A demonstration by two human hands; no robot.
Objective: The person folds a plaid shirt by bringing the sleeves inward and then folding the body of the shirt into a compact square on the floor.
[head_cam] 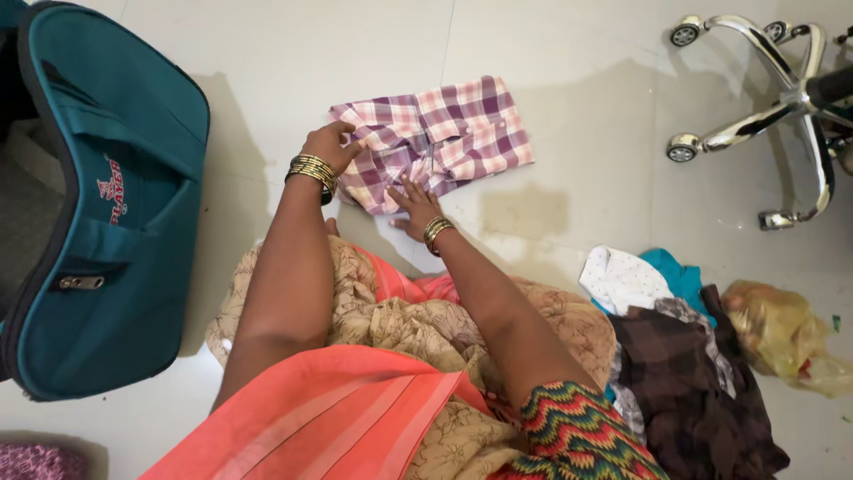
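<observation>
Gold bangles ring both wrists as a person seated on the floor (569,178) works over a pink-and-purple checked shirt (444,133). The left hand (327,144) pinches the shirt's near-left corner, fingers closed on the cloth, while the right hand (414,206) lies flat and open, fingers spread, pressing on the lower edge. The shirt lies on the pale tiled floor just ahead of the person's knees, already doubled into a compact rectangle, so the fold looks well advanced; squaring it off would call for the pinched corner to be drawn over and smoothed while the flat hand holds the edge down. An open teal travel bag (107,204) stands to the left. A heap of unfolded clothes (684,356) and a yellow plastic bag (782,333) lie to the right, near a chrome chair base (773,98).
</observation>
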